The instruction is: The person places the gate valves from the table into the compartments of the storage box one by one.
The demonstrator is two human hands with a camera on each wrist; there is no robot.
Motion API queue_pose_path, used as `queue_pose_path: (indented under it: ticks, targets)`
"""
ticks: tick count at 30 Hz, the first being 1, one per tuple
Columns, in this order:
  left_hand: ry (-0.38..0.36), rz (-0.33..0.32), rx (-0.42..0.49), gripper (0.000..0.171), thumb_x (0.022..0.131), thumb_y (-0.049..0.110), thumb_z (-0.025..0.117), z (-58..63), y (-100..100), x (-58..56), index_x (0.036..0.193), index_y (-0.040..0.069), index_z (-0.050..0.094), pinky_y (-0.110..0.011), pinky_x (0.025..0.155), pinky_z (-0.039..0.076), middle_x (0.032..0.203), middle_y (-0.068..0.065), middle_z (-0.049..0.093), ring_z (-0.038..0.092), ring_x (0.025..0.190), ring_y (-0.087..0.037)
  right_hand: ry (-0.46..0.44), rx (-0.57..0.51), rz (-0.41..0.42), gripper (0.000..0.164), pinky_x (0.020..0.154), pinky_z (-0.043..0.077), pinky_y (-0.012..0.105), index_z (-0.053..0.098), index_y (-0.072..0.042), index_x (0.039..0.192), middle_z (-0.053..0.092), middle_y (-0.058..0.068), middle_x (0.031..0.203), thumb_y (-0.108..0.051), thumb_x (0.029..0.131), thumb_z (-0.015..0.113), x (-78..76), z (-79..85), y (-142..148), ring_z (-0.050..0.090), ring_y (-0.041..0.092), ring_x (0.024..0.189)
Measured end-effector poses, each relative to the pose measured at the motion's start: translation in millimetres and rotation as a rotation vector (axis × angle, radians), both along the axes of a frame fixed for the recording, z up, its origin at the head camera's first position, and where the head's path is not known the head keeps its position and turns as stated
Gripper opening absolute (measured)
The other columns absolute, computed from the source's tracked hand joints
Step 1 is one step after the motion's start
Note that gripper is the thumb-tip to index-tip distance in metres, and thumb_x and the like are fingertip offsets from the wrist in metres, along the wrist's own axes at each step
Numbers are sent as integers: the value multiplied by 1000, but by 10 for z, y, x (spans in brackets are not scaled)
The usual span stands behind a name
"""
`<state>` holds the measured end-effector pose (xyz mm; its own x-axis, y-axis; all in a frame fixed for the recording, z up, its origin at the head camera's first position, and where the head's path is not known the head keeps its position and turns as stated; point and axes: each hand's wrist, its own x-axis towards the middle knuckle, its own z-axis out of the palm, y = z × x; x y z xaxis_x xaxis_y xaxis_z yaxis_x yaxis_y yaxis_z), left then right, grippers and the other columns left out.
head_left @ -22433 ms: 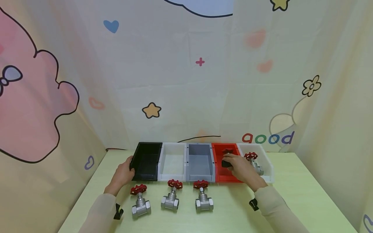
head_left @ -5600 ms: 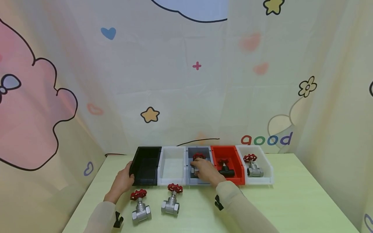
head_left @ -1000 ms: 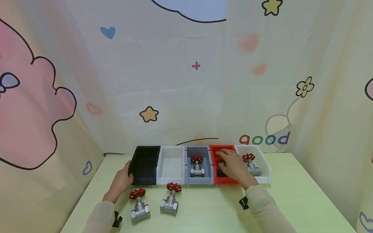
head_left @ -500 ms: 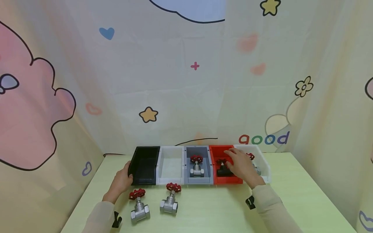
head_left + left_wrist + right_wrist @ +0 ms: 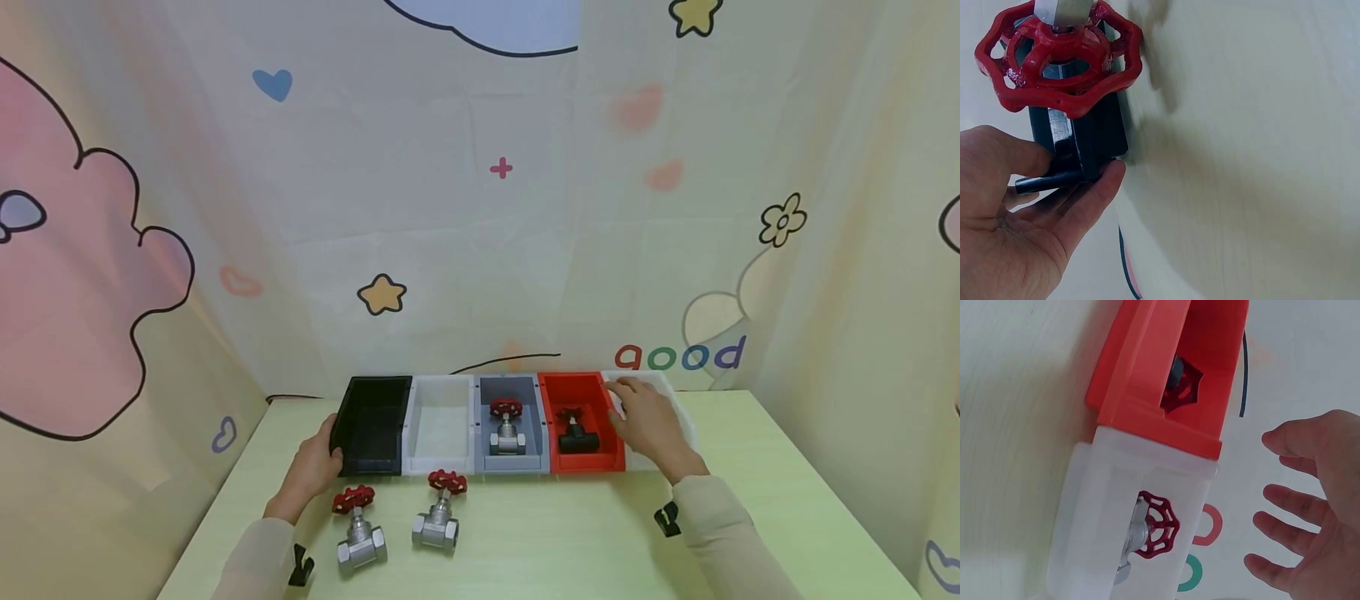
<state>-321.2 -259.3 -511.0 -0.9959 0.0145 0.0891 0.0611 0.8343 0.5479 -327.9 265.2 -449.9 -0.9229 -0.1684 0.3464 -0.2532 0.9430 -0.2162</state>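
My left hand (image 5: pixel 309 460) grips the left wall of the black bin (image 5: pixel 372 427); in the left wrist view the thumb is on one side of the wall and the fingers on the other. My right hand (image 5: pixel 651 421) hovers over the right-hand white bin (image 5: pixel 1107 506), fingers spread and holding nothing. Inside that bin lies a gate valve with a red handwheel (image 5: pixel 1161 526), which the hand hides in the head view. A black-bodied valve (image 5: pixel 577 437) lies in the red bin (image 5: pixel 551 392), and a silver valve (image 5: pixel 507 433) in the grey bin (image 5: pixel 483 387).
Two silver valves with red handwheels, a left one (image 5: pixel 360 537) and a right one (image 5: pixel 438 521), lie on the table (image 5: pixel 570 542) before the bins. Another white bin (image 5: pixel 441 421) stands between the black and grey ones. A printed curtain (image 5: pixel 450 167) hangs behind.
A silver valve left the table and sits in the grey bin; the black-bodied one rests released in the red bin. Lately my right hand has moved right, from the red bin to the white.
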Motion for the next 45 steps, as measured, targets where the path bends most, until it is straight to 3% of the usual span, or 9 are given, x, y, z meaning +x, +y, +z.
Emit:
queue_pose_path:
  ticks: [11,31,45]
  targets:
    - [1,4,10,65,95,7,50,-18,-17,-17,152,-4,21,-34,61,47,130,-38,54,60,87,-32,19,13,-39,46,92,44,66,59,-4,133,58,24,130,-14,88,66,69,-45,225,55,46,116]
    - [-16,7,6,65,96,8,49,-30,-13,-13,153,-3,19,-32,57,45,130,-38,54,61,81,-29,-17,-22,-80,47,93,42,66,57,0,133,55,30,130,-13,88,64,161,-142,577,52,51,115]
    - [-1,7,8,65,95,8,49,-22,-7,0,153,-4,20,-33,58,45,129,-38,55,61,81,-30,-47,-62,-105,45,94,43,65,56,4,130,52,32,131,-10,89,62,145,-284,706,52,51,114]
